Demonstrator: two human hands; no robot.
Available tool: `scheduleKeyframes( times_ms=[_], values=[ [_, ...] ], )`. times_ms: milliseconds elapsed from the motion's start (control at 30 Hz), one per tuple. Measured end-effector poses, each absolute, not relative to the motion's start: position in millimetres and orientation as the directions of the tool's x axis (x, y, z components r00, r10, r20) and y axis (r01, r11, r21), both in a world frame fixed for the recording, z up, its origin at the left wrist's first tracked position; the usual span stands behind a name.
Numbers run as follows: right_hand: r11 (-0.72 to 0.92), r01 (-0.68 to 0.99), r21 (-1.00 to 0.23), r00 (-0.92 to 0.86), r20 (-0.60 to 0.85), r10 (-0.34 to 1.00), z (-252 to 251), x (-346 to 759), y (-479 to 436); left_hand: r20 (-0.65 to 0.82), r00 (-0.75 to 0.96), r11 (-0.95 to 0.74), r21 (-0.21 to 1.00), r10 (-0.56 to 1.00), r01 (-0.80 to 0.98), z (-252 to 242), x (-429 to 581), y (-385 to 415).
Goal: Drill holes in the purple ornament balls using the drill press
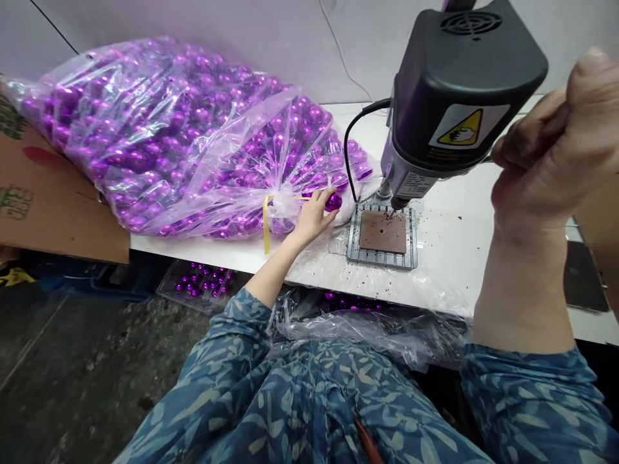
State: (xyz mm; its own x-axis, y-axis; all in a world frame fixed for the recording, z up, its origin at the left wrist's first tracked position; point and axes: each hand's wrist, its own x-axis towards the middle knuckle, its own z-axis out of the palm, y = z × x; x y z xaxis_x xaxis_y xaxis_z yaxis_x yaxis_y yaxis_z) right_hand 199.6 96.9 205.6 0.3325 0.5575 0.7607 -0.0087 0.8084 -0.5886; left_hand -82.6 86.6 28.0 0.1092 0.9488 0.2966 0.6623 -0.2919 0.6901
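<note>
Between the thumb and fingers of my left hand (315,216) is a shiny purple ball (333,202), beside the tied neck of a clear plastic bag (285,206) full of similar balls. My right hand (570,132) is raised at the right side of a small drill press (464,84), its fingers closed around the lever, which they mostly hide. Below the drill head, a brown square board (383,232) with a small dark hole lies on the slotted metal base (353,248). The drill's tip is just above the board, and no ball sits there.
Dark shavings dot the white table (449,258). A cardboard box (58,206) stands at the left, and a clear tray with purple balls (198,283) is below the table edge. Plastic sheeting (372,328) hangs at my lap. A black flat object (585,277) lies at right.
</note>
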Motion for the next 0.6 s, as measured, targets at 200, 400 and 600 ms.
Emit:
scheduleKeyframes(
  times_ms=[200,400,600],
  values=[
    [0.884,-0.158,-0.440,0.441,0.769,0.462,209,186,99,0.097,0.080,-0.100,0.994,0.992,0.031,44,-70,54],
    [0.884,-0.043,-0.466,0.414,0.797,0.440,209,186,98,-0.139,0.229,0.186,0.962,0.963,-0.198,22,-35,51],
    [0.892,-0.045,-0.450,0.354,0.828,0.435,208,189,96,0.083,0.121,-0.095,0.991,0.989,0.095,0,-7,65]
  ],
)
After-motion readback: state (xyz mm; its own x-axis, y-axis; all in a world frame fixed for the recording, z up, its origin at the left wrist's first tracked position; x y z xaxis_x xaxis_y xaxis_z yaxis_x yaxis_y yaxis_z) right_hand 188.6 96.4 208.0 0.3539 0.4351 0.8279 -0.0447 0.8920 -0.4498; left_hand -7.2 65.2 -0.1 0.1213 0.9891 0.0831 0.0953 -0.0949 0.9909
